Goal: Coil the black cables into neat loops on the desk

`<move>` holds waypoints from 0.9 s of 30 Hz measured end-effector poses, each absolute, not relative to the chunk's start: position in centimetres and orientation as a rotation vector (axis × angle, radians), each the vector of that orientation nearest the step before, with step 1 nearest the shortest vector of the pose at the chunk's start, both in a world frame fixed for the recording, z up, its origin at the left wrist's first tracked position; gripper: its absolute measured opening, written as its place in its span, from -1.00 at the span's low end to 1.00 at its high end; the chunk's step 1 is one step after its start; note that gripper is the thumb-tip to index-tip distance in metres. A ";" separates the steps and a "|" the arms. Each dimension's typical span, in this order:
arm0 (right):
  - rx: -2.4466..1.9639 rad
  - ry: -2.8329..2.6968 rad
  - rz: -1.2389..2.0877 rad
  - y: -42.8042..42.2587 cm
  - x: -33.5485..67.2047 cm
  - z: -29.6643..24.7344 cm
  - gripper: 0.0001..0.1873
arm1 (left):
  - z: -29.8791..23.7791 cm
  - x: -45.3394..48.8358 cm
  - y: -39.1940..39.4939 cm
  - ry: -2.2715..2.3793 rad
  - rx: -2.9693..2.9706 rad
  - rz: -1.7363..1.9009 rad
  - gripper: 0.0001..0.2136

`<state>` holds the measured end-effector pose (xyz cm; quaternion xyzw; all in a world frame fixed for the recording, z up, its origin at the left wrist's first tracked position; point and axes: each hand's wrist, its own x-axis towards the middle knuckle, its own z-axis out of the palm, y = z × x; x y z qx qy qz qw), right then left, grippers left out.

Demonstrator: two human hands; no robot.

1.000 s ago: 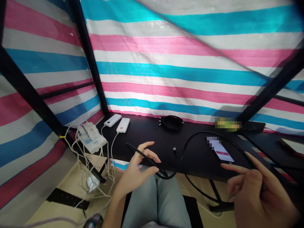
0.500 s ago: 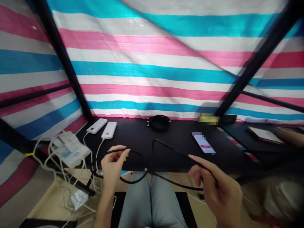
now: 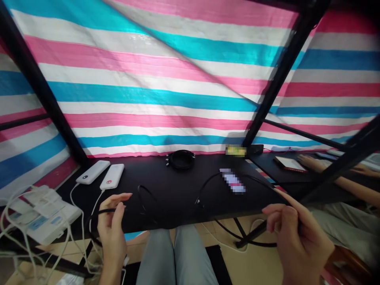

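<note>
My left hand (image 3: 112,225) and right hand (image 3: 298,233) pinch the black cable (image 3: 206,186) narrowly; its slack could snag the table leg (image 3: 251,234) if I pull.

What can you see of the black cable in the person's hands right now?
The black cable is a thin, flexible cord with a matte, rubbery look. It is slack and loosely looped, not coiled or tied. The left hand pinches one stretch, and the right hand grips it between the fingers. One length arcs above the black desk, and another sags below its front edge. A small plug end shows near the middle.
</note>
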<state>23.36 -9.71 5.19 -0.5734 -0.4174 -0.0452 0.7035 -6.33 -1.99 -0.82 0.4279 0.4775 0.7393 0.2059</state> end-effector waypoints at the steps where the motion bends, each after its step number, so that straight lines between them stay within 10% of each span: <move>1: -1.271 -0.903 -0.092 -9.6 23.2 5.3 -0.68 | -0.8 -6.1 -2.0 1.327 1.195 2.044 -0.79; 14: -1.092 -0.933 0.080 -8.5 17.4 5.2 -0.69 | 1.7 -1.8 -4.4 1.189 1.470 1.158 -0.72; 27: -1.054 -1.731 0.315 -5.7 13.5 4.1 -0.64 | 2.0 -0.7 -3.0 0.890 1.664 1.228 -0.79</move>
